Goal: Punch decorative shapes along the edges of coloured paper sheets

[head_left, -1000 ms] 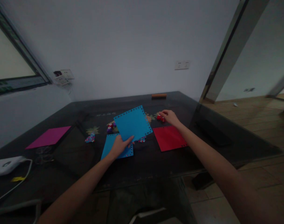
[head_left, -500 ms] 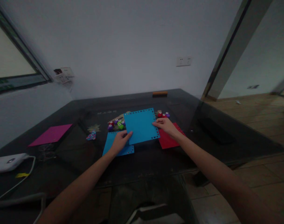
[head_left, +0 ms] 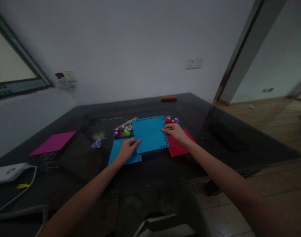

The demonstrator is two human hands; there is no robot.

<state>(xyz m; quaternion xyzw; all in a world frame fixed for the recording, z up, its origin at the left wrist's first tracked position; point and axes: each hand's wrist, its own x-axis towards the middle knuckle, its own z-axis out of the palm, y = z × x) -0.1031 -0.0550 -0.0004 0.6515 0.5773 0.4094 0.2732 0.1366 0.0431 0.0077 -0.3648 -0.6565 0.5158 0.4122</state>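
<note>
Both my hands hold up a blue sheet of paper [head_left: 150,134] with small holes punched along its top and right edges. My left hand [head_left: 127,149] pinches its lower left side, thumb on the front. The right edge is gripped between thumb and fingers of my right hand [head_left: 174,131]. Below my left hand lies a second blue sheet [head_left: 117,148], also hole-edged and partly covered. A red sheet [head_left: 175,147] lies under my right hand and wrist. Small red, purple and green pieces with eye-like tops [head_left: 127,132] stand behind the left sheet; a few more red and purple ones [head_left: 173,120] stand behind my right hand.
On the dark table [head_left: 150,174], a magenta sheet [head_left: 52,143], glasses [head_left: 49,162] and a white device with a cable [head_left: 9,173] lie left. A colourful small pile [head_left: 96,143] is nearer. A black case [head_left: 228,136] lies right, an orange-brown block [head_left: 168,98] at the back.
The view has shifted slightly. Both hands keep hold of the raised blue sheet, which has turned a little; otherwise the items on the table look the same.
</note>
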